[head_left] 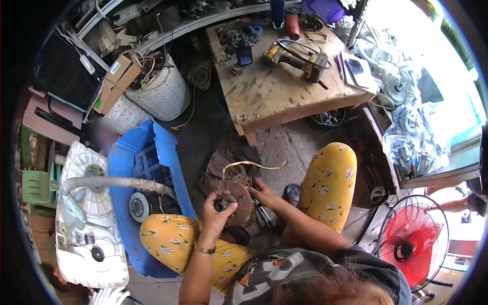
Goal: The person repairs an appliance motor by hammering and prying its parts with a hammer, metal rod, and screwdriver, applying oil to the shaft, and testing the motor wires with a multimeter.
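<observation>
Between my knees sits a rusty, round metal motor-like part point(239, 202), with a pale cable point(254, 163) rising from its far side. My left hand point(217, 213) is closed around a small dark round metal piece point(224, 203), held against the rusty part's left face. At the right edge of the rusty part is my right hand point(263, 193), its fingers bent and gripping that edge. A screwdriver-like tool with a metal shaft and dark blue end point(265, 216) is just below my right hand. Behind the part lies a dark crumpled cloth point(216, 165).
A blue plastic crate point(182, 178) stands at my left, beside a white appliance panel point(94, 249) with a grey hose. Ahead, a wooden table point(254, 101) carries a yellow-black power drill point(300, 63). A red fan point(412, 244) stands at right, near another person's arm point(455, 205).
</observation>
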Motion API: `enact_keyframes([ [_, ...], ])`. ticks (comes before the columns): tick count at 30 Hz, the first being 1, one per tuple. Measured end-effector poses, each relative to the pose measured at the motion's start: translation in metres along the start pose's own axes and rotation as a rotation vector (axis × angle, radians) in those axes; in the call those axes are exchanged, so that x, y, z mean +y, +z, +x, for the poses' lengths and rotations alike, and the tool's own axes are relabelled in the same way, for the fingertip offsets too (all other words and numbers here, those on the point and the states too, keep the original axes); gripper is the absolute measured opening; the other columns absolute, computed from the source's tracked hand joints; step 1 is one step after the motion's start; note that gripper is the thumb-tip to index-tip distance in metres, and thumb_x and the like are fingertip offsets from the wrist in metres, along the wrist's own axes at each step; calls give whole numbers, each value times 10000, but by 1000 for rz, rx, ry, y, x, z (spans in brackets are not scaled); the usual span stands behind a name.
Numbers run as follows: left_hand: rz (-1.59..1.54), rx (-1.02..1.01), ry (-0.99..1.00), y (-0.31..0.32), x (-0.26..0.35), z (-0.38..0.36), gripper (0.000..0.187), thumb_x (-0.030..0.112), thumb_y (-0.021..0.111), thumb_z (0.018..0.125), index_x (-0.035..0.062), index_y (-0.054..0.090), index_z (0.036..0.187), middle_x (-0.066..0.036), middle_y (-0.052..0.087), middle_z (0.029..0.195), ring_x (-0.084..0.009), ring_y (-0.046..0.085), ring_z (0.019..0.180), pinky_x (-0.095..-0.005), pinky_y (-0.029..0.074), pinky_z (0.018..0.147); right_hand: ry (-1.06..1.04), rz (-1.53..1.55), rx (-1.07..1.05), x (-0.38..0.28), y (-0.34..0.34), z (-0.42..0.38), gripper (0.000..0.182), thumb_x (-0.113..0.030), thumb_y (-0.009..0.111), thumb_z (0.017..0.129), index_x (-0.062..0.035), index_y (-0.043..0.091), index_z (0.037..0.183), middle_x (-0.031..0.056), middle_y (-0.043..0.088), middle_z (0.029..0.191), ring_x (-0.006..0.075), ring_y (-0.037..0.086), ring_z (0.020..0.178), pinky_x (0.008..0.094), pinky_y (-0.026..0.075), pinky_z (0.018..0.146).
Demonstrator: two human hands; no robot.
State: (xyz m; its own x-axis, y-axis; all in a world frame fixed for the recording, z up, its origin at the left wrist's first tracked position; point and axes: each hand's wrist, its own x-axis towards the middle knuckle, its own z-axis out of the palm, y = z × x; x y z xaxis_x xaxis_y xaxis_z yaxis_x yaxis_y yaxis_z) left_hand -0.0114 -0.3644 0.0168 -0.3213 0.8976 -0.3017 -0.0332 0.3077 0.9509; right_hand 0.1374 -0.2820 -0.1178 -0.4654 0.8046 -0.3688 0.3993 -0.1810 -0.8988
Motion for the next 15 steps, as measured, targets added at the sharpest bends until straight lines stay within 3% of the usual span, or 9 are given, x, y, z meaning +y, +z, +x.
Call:
enact_keyframes([
  [1, -46, 30, -5, 2, -8, 1, 227, 16, 695, 706, 30, 572, 896, -19, 598, 803, -66, 550, 630, -196, 454, 522, -123, -456, 184, -3, -17, 5, 652, -391, 600, 802, -67, 373, 1320, 195, 455, 1274, 301, 475, 1146, 365, 387, 958],
  [3, -98, -6, -66, 1, -22, 6, 173, 8, 697, 704, 15, 574, 826, -26, 602, 777, -66, 547, 608, -203, 454, 524, -249, -675, 347, -52, -69, 18, 573, -272, 658, 750, -46, 449, 1234, 225, 528, 1147, 308, 565, 981, 369, 457, 833],
  [4, -85, 14, -72, 0, -22, 6, 162, 8, 697, 705, 13, 574, 812, -26, 603, 770, -67, 548, 606, -203, 452, 523, -297, -336, 348, -94, -93, 29, 425, -164, 666, 728, -34, 525, 1107, 187, 595, 978, 261, 599, 764, 342, 480, 677],
  [5, -69, 33, -79, 0, -22, 5, 153, 7, 697, 706, 11, 575, 797, -26, 604, 763, -69, 548, 604, -202, 450, 522, -546, -71, 350, -107, -116, 61, 300, -102, 637, 755, -13, 552, 1029, 121, 611, 838, 193, 574, 641, 301, 456, 586],
  [7, -78, 29, -115, -2, -15, 2, 183, 5, 708, 700, 27, 563, 808, -22, 593, 769, -82, 556, 637, -217, 458, 567, -674, 154, 361, -158, -149, 120, 266, -62, 618, 795, -5, 548, 1045, 85, 600, 932, 145, 561, 680, 282, 463, 565],
  [11, -4, 27, -50, -12, -26, 8, 188, 6, 709, 704, 27, 556, 811, -28, 592, 787, -81, 544, 610, -224, 446, 539, -521, 478, 316, -224, -190, 244, 621, -57, 712, 717, -34, 401, 1255, 95, 582, 1012, 170, 577, 772, 285, 503, 573],
  [12, 5, 32, -9, -14, -31, 10, 189, 7, 708, 706, 28, 553, 813, -30, 591, 795, -79, 540, 601, -226, 443, 531, -707, 118, 468, -227, -203, 284, 724, -59, 740, 679, -43, 352, 1290, 108, 576, 1033, 177, 581, 770, 289, 505, 579],
  [14, -20, 75, -6, -19, -33, 12, 216, 12, 715, 693, 32, 546, 826, -32, 589, 821, -88, 547, 650, -240, 452, 576, -787, -233, 519, -227, -217, 331, 872, -60, 782, 609, -56, 296, 1333, 131, 565, 1070, 191, 587, 770, 299, 506, 569],
  [15, -33, 95, -9, -20, -33, 14, 230, 15, 718, 687, 35, 542, 833, -34, 587, 834, -92, 551, 674, -247, 457, 598, -691, -217, 428, -229, -220, 340, 915, -58, 797, 579, -59, 289, 1340, 139, 560, 1085, 197, 588, 773, 304, 506, 555],
])
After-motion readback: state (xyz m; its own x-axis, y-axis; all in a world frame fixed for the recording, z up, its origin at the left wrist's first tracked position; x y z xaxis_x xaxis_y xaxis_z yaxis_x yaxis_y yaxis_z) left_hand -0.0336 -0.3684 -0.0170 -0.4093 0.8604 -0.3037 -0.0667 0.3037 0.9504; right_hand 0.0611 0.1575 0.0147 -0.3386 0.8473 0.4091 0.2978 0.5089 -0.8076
